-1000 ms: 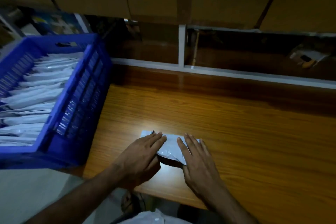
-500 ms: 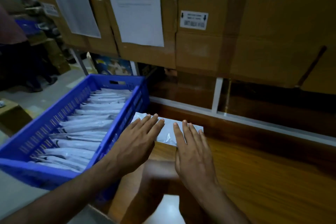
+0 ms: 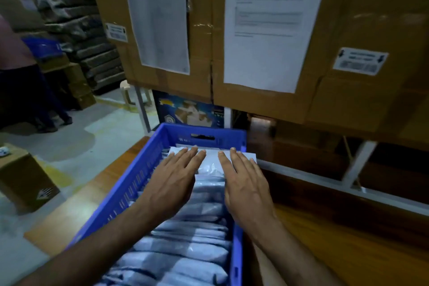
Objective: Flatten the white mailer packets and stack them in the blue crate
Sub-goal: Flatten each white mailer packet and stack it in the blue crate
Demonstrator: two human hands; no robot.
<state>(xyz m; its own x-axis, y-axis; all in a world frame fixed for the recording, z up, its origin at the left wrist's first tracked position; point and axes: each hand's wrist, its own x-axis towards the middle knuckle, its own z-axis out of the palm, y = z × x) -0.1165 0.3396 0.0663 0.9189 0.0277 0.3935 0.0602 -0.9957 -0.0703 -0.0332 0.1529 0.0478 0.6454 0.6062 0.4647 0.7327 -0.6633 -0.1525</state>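
From the head camera, the blue crate (image 3: pixel 148 165) is nearly full of white mailer packets (image 3: pixel 185 253) lying in a row, so most of the job looks done. One more packet (image 3: pixel 212 161) sits at the far end of the crate. The left hand (image 3: pixel 176 179) and right hand (image 3: pixel 246 181) lie flat on it, fingers straight, gripping nothing. Its long side runs left to right.

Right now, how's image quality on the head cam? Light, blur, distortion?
Head view: dim overall, with the white mailer packet under both flat hands, left hand and right hand, the brightest patch. The printed sheets on the cartons are motion-blurred and unreadable. Wide-angle bend tilts the cartons and blue crate outward. Soft sheen on the wooden table; corners fall into shadow.
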